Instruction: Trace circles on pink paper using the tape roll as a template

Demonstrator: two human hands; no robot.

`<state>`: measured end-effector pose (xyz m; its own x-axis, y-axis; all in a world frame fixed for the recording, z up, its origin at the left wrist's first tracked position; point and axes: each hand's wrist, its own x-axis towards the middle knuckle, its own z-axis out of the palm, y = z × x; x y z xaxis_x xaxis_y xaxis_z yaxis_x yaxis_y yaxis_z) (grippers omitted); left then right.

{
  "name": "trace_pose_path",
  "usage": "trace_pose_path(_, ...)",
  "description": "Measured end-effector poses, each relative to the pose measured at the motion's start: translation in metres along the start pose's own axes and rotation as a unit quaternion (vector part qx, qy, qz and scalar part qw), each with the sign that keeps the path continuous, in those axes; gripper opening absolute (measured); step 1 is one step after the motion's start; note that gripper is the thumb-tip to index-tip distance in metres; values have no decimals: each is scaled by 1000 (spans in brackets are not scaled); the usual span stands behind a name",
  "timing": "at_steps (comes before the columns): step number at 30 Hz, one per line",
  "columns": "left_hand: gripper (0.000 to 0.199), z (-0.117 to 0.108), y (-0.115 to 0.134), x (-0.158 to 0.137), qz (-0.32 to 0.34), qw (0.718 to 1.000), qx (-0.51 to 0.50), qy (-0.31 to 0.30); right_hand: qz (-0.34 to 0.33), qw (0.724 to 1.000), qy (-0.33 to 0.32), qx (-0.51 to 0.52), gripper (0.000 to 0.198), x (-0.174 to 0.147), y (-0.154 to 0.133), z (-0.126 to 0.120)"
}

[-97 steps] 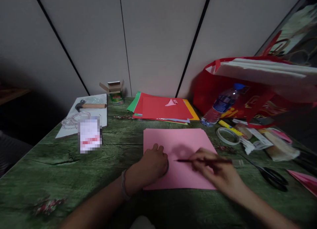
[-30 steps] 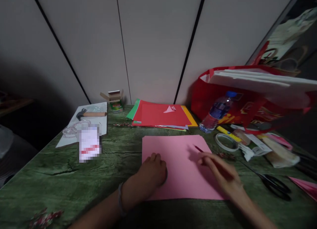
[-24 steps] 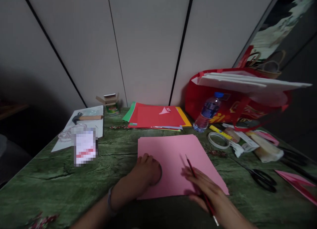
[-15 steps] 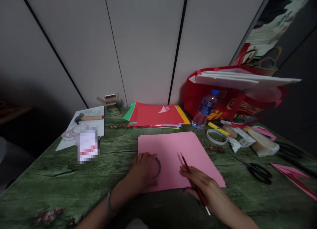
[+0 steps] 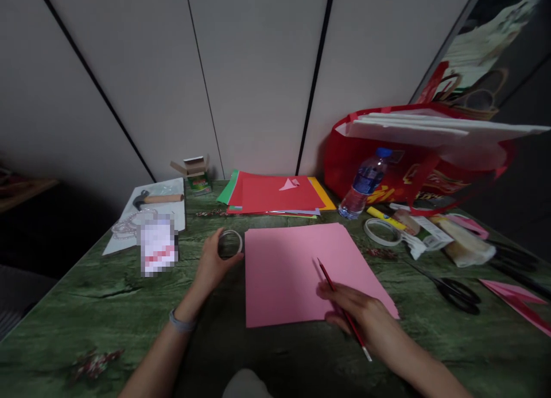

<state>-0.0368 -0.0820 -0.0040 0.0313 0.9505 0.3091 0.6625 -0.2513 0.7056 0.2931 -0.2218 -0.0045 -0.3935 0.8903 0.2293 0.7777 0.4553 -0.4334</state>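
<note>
My left hand (image 5: 214, 254) is curled round the rim of a roll of tape (image 5: 240, 241), just left of the pink paper. Green tabletop shows through the ring. The pink paper (image 5: 284, 277) lies flat before me, its right edge looking like several stacked sheets. Over its lower right part, my right hand (image 5: 359, 306) holds a red pencil (image 5: 326, 276), tip pointing up and away, white end toward me.
Coloured paper (image 5: 275, 194), a hammer (image 5: 161, 198) and a small box (image 5: 198, 180) lie at the back. On the right are a water bottle (image 5: 365, 183), a red bag (image 5: 344, 151), another tape roll (image 5: 382, 232), scissors (image 5: 458, 295) and folded pink paper (image 5: 512, 295).
My left hand has moved the tape roll off the pink paper, away from me and to the left, onto the table. The right hand keeps the pencil in nearly the same place.
</note>
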Motion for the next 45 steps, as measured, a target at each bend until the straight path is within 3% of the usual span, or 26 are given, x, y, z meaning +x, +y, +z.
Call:
trace_pose_path(6,75,8,-1,-5,51,996,71,0,-7,1000,23,-15,34,-4,3,7)
trace_pose_path(28,75,5,0,-4,32,996,83,-9,-13,999,46,-15,22,1,-3,5)
trace_pose_path(34,74,3,-1,-3,25,997,68,-1,-34,999,28,-24,20,1,-4,1)
trace_pose_path(38,73,1,0,-2,14,999,47,-6,-46,998,7,-39,29,-5,-1,2)
trace_pose_path(41,73,1,-1,-2,16,999,41,2,-73,995,26,-58,33,-7,0,3)
trace_pose_path(45,74,2,-3,-2,15,999,42,6,-110,990,46,-81,23,0,-9,-1)
